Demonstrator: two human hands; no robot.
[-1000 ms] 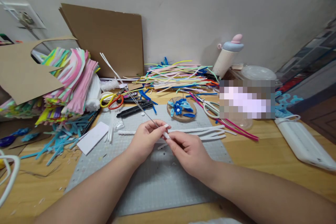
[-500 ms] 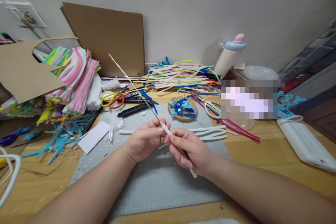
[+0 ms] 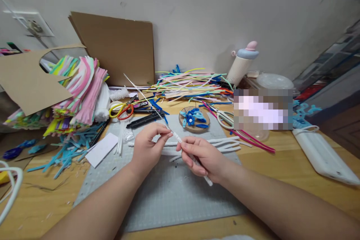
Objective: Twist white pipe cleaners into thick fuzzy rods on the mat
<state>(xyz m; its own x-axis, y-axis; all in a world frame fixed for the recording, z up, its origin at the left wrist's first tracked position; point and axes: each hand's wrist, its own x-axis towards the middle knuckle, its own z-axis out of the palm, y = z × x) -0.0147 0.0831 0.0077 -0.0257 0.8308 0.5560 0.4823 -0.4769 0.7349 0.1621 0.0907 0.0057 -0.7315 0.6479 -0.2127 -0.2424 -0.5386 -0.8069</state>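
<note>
Thin metal wires [image 3: 152, 106] slant up and left from a stem wrapped in white pipe cleaner [image 3: 177, 137]. My right hand [image 3: 204, 156] is closed around this wrapped stem, whose lower end sticks out below the palm. At the upper end of the wrapping, my left hand [image 3: 150, 144] pinches thumb and forefinger together on the white pipe cleaner; its exact tip is hard to see. Beneath both hands, loose white pipe cleaners [image 3: 227, 144] lie across the grey cutting mat [image 3: 168, 198]. Just beyond them, blue pipe-cleaner flowers [image 3: 192, 116] rest on a round wood slice [image 3: 194, 129].
Orange-and-yellow scissors [image 3: 123, 110] and a black tool [image 3: 144, 120] lie behind my left hand. Bundled pipe cleaners [image 3: 87, 90] stand at the left, with a colourful pile [image 3: 191, 86] by the wall. A bottle [image 3: 239, 67], pale-handled scissors [image 3: 225, 120] and a white device [image 3: 326, 157] are rightward.
My left hand has turned over, from partly open fingers around the wires to a pinch beside the wrapping. The wires' tip appears lower. My right hand keeps its hold.
</note>
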